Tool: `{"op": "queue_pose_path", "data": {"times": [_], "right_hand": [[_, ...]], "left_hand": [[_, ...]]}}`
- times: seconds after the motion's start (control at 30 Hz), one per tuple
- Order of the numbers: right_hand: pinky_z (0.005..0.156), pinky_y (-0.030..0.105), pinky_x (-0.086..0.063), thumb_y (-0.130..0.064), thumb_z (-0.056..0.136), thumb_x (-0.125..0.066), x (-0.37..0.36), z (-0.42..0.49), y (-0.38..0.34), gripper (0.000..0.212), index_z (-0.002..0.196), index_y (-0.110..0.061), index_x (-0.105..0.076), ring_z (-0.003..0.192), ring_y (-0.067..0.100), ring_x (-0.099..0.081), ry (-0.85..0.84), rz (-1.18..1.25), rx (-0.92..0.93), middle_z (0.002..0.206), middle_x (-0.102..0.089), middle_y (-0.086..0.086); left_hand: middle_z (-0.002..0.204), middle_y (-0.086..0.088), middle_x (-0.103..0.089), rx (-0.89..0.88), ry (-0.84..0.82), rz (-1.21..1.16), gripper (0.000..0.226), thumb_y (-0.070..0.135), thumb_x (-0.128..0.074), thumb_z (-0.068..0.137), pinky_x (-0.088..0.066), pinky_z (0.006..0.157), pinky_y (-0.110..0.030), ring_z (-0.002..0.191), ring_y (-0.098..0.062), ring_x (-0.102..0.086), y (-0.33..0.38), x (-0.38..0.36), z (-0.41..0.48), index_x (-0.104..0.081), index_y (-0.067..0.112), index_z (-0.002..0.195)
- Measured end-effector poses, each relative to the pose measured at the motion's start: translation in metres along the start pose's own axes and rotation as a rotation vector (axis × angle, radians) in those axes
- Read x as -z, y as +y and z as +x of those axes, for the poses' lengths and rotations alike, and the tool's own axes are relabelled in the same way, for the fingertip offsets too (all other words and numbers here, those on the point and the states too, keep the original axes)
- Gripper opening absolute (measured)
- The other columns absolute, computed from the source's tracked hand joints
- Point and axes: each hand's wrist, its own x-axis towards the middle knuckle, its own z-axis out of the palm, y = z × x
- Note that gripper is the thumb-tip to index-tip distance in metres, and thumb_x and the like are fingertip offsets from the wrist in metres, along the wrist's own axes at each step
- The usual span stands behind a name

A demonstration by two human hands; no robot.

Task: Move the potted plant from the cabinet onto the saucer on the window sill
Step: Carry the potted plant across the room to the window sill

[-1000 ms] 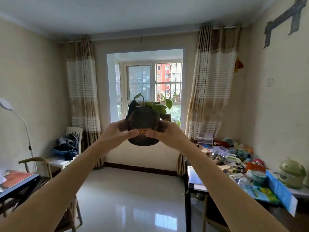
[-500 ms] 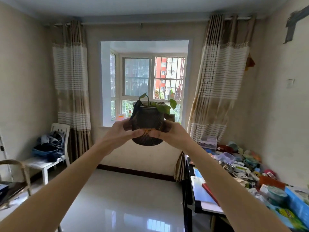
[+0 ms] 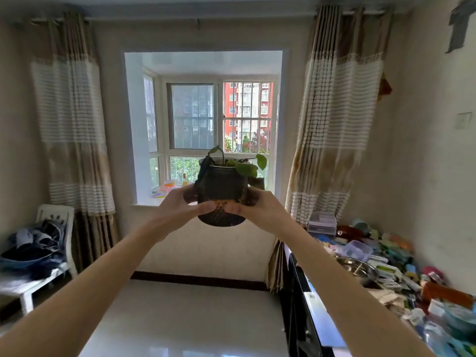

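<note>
I hold the potted plant, a dark woven-look pot with a few green leaves, at arm's length in the air in front of the bay window. My left hand wraps its left side and my right hand its right side, thumbs meeting at the front. The white window sill lies just behind and below the pot. Small colourful items sit on the sill's left part. I cannot make out the saucer; the pot and my hands hide the middle and right of the sill.
A cluttered dark table with boxes, a metal bowl and packets runs along the right wall. A white chair piled with clothes stands at the left. Striped curtains hang on both sides of the window. Glossy tiled floor lies ahead.
The window and sill have grown larger and nearer as I walked forward. The pot stays gripped in both hands at the same height. The lamp and wooden chair at left have left view.
</note>
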Motion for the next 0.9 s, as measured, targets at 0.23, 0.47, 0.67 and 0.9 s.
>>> {"op": "queue_pose_path", "data": {"times": [0.23,0.47,0.67,0.9], "right_hand": [[0.091,0.036,-0.061,-0.068,0.065,-0.077,-0.004,0.092,0.069,0.068,0.121,-0.031,-0.068,0.101,0.012,-0.072,-0.036,0.016,0.028,0.109,-0.076,-0.008],[0.085,0.025,-0.057,-0.066,0.066,-0.079,-0.005,0.192,0.136,0.069,0.124,-0.029,-0.068,0.103,0.013,-0.071,-0.058,0.030,0.054,0.111,-0.075,-0.007],[0.091,0.033,-0.060,-0.077,0.055,-0.076,-0.022,0.267,0.188,0.079,0.121,-0.034,-0.067,0.105,0.014,-0.070,-0.061,0.058,0.035,0.113,-0.075,-0.009],[0.095,0.036,-0.059,-0.062,0.062,-0.082,-0.051,0.360,0.244,0.062,0.116,-0.033,-0.071,0.104,0.011,-0.072,-0.027,0.071,-0.008,0.112,-0.077,-0.008]], "left_hand": [[0.099,0.026,-0.076,0.025,0.014,-0.009,0.050,0.049,-0.088,0.064,-0.050,0.096,-0.033,0.101,0.007,-0.068,-0.069,-0.009,0.089,-0.067,0.035,0.108],[0.093,0.032,-0.075,0.034,0.069,0.029,0.034,0.041,-0.083,0.075,-0.048,0.080,-0.019,0.091,0.016,-0.066,-0.128,-0.013,0.183,-0.069,0.037,0.105],[0.107,0.020,-0.076,0.031,0.073,0.025,0.051,0.051,-0.084,0.067,-0.052,0.091,-0.027,0.101,0.004,-0.069,-0.182,-0.008,0.252,-0.070,0.032,0.112],[0.104,0.027,-0.075,-0.014,0.020,0.016,0.033,0.027,-0.083,0.079,-0.050,0.087,-0.023,0.101,0.007,-0.069,-0.267,0.009,0.348,-0.071,0.035,0.109]]}}
